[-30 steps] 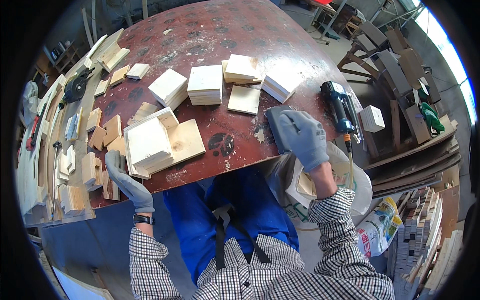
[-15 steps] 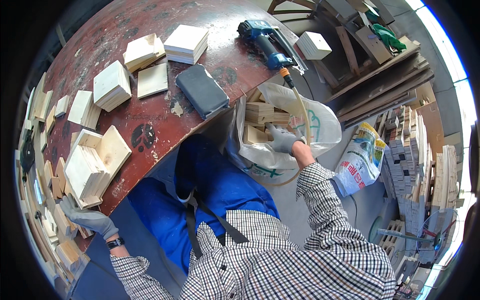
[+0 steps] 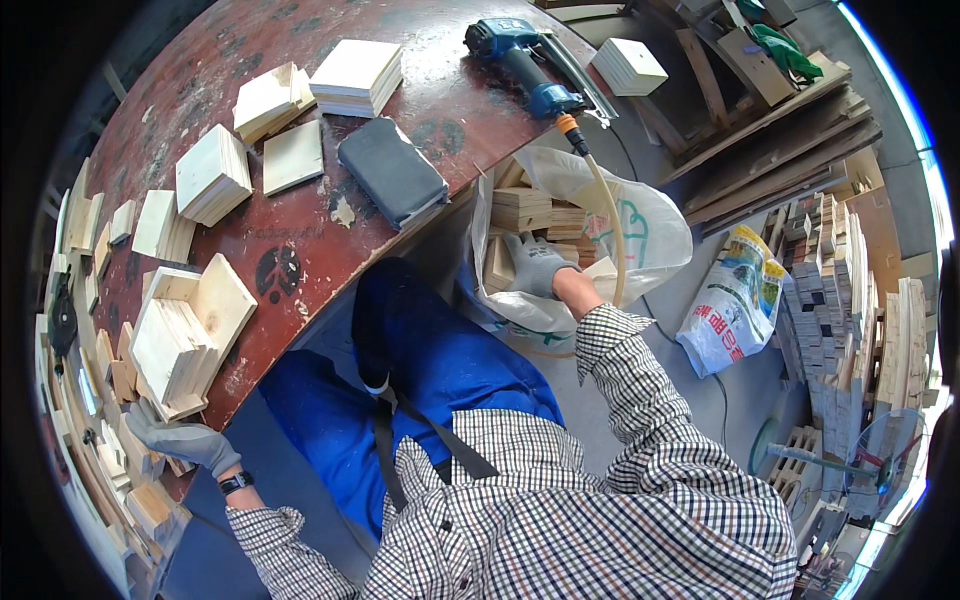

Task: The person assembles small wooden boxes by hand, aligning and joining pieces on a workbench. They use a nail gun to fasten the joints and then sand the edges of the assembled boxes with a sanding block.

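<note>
Grey work gloves cover both hands. My right hand (image 3: 538, 268) reaches into a white woven sack (image 3: 655, 245), its visible fingers apart on the wooden blocks (image 3: 522, 208) inside. Its thumb side is hidden, and a pale block (image 3: 498, 265) lies against the fingers. My left hand (image 3: 190, 440) rests at the table's near left corner with its fingers stretched out. Just above it stands a stack of thin wooden boards (image 3: 172, 345), with an upright board (image 3: 225, 305) behind, forming a corner shape. Whether those fingers touch the stack is unclear.
A blue nail gun (image 3: 525, 65) lies on the worn red table (image 3: 300, 225), its hose (image 3: 610, 205) crossing the sack. Nearby are a dark flat block (image 3: 393, 172) and several board stacks (image 3: 357, 78). A printed bag (image 3: 735, 300) and piled timber (image 3: 830, 280) stand right, beside a fan (image 3: 885, 450).
My right hand has moved left and deeper among the blocks in the sack. My left hand stays at the table corner. The view has shifted slightly.
</note>
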### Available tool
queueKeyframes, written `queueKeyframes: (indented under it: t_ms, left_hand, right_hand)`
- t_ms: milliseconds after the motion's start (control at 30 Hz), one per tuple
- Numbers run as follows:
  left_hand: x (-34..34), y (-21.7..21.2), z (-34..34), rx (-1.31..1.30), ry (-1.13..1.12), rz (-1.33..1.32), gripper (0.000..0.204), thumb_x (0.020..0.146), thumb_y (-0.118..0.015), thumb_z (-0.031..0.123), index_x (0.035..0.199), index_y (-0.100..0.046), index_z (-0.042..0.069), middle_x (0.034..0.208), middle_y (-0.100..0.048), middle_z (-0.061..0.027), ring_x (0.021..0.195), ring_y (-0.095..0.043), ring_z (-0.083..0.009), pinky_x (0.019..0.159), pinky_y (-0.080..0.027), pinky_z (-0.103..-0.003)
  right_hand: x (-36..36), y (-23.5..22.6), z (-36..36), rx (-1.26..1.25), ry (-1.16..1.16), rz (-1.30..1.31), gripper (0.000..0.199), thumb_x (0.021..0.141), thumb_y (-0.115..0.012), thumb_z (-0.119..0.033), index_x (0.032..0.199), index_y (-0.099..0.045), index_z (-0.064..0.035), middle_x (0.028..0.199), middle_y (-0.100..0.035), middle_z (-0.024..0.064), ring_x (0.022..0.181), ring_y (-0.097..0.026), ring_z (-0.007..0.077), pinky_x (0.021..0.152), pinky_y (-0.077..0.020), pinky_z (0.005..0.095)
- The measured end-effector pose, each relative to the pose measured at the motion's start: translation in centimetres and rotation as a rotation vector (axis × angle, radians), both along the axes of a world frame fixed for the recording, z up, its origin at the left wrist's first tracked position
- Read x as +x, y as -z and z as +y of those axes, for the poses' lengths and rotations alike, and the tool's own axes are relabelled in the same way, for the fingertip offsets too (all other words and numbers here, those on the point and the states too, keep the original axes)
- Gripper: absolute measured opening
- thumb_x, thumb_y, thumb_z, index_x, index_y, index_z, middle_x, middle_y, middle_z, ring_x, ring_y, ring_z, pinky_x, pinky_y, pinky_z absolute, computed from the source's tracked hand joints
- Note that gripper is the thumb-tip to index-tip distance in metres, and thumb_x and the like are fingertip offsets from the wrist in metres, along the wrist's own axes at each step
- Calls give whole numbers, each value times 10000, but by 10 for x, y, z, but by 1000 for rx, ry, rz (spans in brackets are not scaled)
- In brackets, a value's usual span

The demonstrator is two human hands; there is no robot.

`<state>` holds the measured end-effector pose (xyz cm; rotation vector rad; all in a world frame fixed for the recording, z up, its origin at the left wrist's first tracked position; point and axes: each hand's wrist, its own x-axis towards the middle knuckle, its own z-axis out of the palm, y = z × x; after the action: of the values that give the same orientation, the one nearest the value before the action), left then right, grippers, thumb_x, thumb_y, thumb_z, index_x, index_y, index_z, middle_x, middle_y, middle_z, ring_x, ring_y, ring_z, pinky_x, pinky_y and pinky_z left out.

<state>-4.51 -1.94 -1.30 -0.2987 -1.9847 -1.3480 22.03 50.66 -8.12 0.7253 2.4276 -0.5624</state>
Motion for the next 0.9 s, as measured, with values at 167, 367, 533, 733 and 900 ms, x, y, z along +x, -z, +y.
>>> queueKeyframes:
  t_ms: [167,367,533,733,900]
  left_hand:
    - [24,-11,-7,-232,-133,192,717,1164,-167,526,1646,-233,0,1654,-340,-251,1529,-412,-384,1305,-310,-530]
    - [127,-50,44,-201,16,124,853,1105,-392,592,1637,-231,-54,1662,-332,-274,1535,-379,-433,1268,-334,-563]
    - [190,-63,103,313,591,-701,918,1069,-521,598,1662,-227,-39,1686,-329,-252,1546,-378,-389,1232,-385,-531]
    - [216,-87,144,712,1228,-1149,1239,905,-613,811,1691,-141,-22,1710,-304,-226,1583,-338,-331,1257,-372,-466]
    - [216,-84,119,770,1111,-1285,1379,708,-1000,436,1703,-141,19,1680,-327,-139,1572,-336,-255,1295,-288,-423]
  right_hand:
    - [10,-39,-23,170,127,145,1125,644,-880,-503,1533,-402,-6,1365,-531,287,1296,-537,496,1103,-461,520]
    - [49,-104,-51,556,88,827,1075,658,-943,-289,1528,-392,21,1304,-533,229,1218,-534,431,1049,-449,534]
    - [61,-144,-104,452,-103,1077,1229,723,-980,-416,1616,-262,27,1529,-452,224,1416,-494,377,1189,-448,487]
    - [31,-131,-184,-347,-162,1372,960,746,-969,-238,1493,-454,77,1471,-541,267,1369,-552,423,1141,-483,478]
    - [14,-129,-202,-394,-431,1423,1031,696,-976,-243,1514,-427,61,1508,-511,285,1411,-518,471,1162,-453,563]
